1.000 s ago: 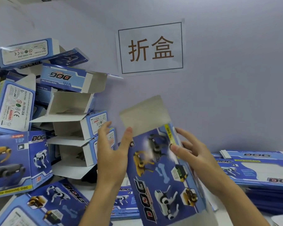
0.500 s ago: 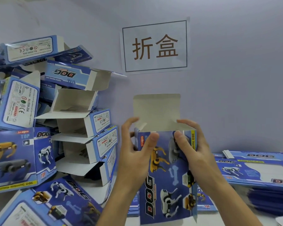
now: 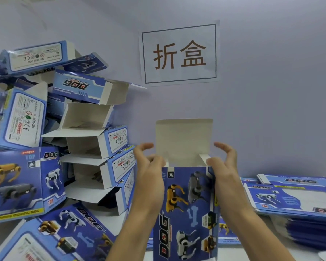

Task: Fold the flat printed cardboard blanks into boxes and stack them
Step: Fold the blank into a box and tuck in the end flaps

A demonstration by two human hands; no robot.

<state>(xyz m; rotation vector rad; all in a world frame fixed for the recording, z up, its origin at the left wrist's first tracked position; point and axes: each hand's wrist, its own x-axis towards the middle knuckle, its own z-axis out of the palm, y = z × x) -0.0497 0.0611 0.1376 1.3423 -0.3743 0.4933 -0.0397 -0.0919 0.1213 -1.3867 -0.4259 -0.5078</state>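
While the box (image 3: pixel 184 210) stands upright at centre w/ its top flap (image 3: pixel 183 140) raised, the left hand (image 3: pixel 149 178) grips its left top corner, thumb on the side tab. Right hand (image 3: pixel 223 176) holds the right corner likewise, other fingers loosely curled. Folded boxes (image 3: pixel 90 140) pile up at left; flat blanks (image 3: pixel 294 198) stacked at right.

White table (image 3: pixel 109 221) bears folded boxes (image 3: pixel 94 147), flat blanks (image 3: pixel 297 200).
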